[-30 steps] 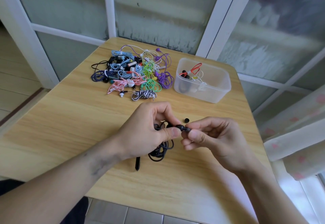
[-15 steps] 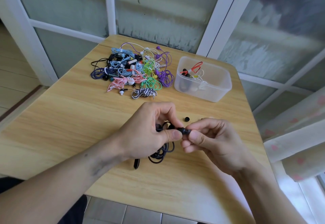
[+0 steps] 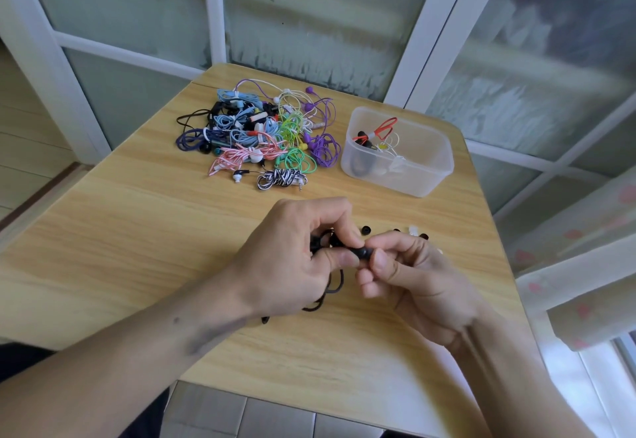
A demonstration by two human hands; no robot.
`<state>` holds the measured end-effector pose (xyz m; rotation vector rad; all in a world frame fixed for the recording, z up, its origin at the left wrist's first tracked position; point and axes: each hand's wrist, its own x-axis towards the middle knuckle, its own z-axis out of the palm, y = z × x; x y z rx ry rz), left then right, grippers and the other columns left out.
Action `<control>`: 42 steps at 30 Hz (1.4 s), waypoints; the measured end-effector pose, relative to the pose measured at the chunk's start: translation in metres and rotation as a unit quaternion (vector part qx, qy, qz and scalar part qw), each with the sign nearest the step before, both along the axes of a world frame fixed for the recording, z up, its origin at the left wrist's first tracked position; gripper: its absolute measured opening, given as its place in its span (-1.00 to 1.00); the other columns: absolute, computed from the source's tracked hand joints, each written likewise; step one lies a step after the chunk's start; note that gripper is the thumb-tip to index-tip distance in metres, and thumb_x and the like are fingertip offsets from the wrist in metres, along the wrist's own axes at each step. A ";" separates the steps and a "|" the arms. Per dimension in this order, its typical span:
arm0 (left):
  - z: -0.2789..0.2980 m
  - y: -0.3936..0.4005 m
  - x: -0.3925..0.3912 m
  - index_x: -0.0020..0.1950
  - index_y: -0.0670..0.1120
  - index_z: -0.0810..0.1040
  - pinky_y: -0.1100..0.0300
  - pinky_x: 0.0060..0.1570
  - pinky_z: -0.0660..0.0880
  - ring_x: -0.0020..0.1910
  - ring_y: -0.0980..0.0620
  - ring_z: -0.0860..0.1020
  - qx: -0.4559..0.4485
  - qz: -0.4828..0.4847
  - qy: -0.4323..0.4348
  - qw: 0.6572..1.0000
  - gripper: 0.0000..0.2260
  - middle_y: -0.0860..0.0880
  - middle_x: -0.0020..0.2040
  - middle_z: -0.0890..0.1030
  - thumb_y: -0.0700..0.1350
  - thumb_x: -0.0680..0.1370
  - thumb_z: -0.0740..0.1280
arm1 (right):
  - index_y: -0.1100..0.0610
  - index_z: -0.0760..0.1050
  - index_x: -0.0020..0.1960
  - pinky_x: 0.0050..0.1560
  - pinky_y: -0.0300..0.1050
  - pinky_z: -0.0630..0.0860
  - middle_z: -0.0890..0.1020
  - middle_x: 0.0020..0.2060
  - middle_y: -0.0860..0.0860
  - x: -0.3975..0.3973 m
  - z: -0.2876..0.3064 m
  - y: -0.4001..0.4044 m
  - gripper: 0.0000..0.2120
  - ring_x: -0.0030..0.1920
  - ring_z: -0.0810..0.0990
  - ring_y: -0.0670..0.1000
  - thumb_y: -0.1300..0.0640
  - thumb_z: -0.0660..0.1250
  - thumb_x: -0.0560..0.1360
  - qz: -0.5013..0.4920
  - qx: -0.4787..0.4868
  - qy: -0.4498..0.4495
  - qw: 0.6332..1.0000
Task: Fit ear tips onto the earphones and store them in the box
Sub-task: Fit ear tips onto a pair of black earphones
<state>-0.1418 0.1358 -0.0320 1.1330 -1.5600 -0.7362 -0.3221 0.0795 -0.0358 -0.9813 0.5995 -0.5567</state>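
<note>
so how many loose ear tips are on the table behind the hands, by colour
black ear tips: 3
clear ear tip: 1
total: 4 in view; the hands may hide others

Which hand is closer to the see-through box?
Right. The right hand sits almost straight below the box in the picture, nearer the person. The left hand is off to the box's left and farther. Both pinch the black earphone.

Bright, diffuse daylight enters through the frosted panes point(image 3: 309, 24). Shadows on the desk point(image 3: 137, 231) are soft. Wide-angle distortion bends the frame edges.
</note>
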 end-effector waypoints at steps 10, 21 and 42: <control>-0.001 -0.004 -0.002 -0.25 -0.12 0.48 0.31 -0.28 0.46 -0.32 0.08 0.57 0.143 -0.077 0.223 0.961 -0.85 -0.06 -0.27 0.65 -0.32 0.36 0.41 | 0.12 0.68 -0.14 -0.31 -0.22 0.53 0.61 -0.31 0.06 0.003 -0.002 -0.004 -0.74 -0.33 0.56 -0.03 0.10 0.65 0.23 0.020 -0.044 -0.067 0.997; -0.001 -0.011 -0.009 -0.20 -0.23 0.45 0.34 -0.32 0.48 -0.38 0.09 0.61 0.209 0.002 0.285 0.935 -0.82 -0.07 -0.36 0.65 -0.47 0.46 0.34 | 0.24 0.67 -0.05 -0.32 -0.33 0.49 0.71 -0.29 0.08 0.005 0.006 -0.001 -0.84 -0.36 0.69 0.04 0.22 0.44 0.40 -0.150 -0.353 0.116 0.916; -0.005 -0.043 0.003 -0.07 -0.06 0.62 0.11 -0.24 0.52 -0.22 0.12 0.59 -0.181 0.139 -0.180 0.957 -0.92 0.13 -0.16 0.64 -0.13 0.46 0.44 | 0.35 0.60 0.09 -0.19 -0.24 0.59 0.67 -0.26 0.14 0.014 0.009 -0.028 -0.69 -0.30 0.62 -0.01 0.23 0.39 0.39 -0.159 -0.102 0.027 0.982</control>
